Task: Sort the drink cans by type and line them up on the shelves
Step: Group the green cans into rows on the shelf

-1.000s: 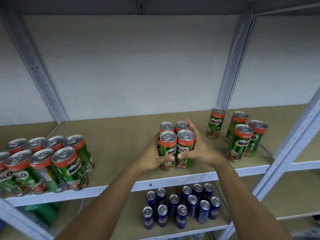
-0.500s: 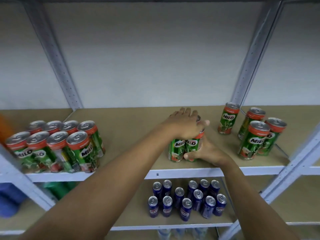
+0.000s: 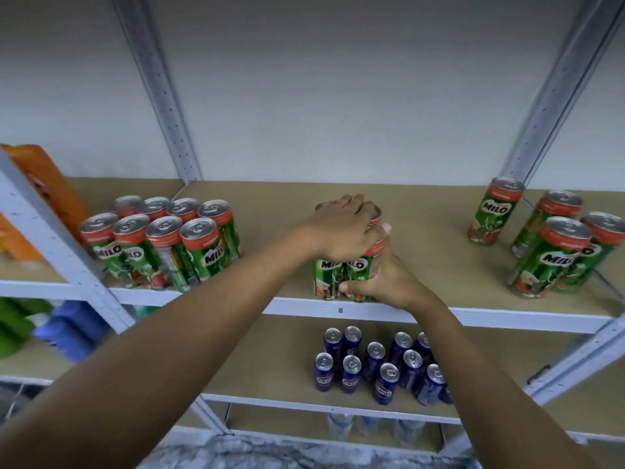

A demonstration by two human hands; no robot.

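Both hands clamp one tight cluster of Milo cans [image 3: 341,270] at the front edge of the upper shelf [image 3: 277,211]. From above, the left hand [image 3: 345,231] lies over the can tops with fingers curled down the far side; from the right, the right hand [image 3: 382,279] wraps the cluster low, its thumb across the front can near the base and its fingers up the right side. How many cans the cluster holds cannot be told — the left hand hides most of the lids.

That brown shelf board carries two more groups. At its left, an eight-can block of Milo cans [image 3: 165,242] stands in two rows, well apart from the held cluster. At its right, four looser Milo cans [image 3: 554,252] stand near the rack upright, with a single Milo can [image 3: 493,211] set a little behind and to the left of them. Open board lies between the held cluster and each group.

On the lower shelf [image 3: 270,367], just under the hands, stands a bunch of slim blue cans [image 3: 375,365], upright and close together; the right forearm crosses in front of their right edge. Grey perforated uprights [image 3: 159,89] frame the bay. Beyond the left upright sits an orange pack [image 3: 44,184] on the upper level, with blurred green and blue packages [image 3: 50,330] below it. At the very bottom, faint clear bottles [image 3: 368,428] show under the lowest rail.
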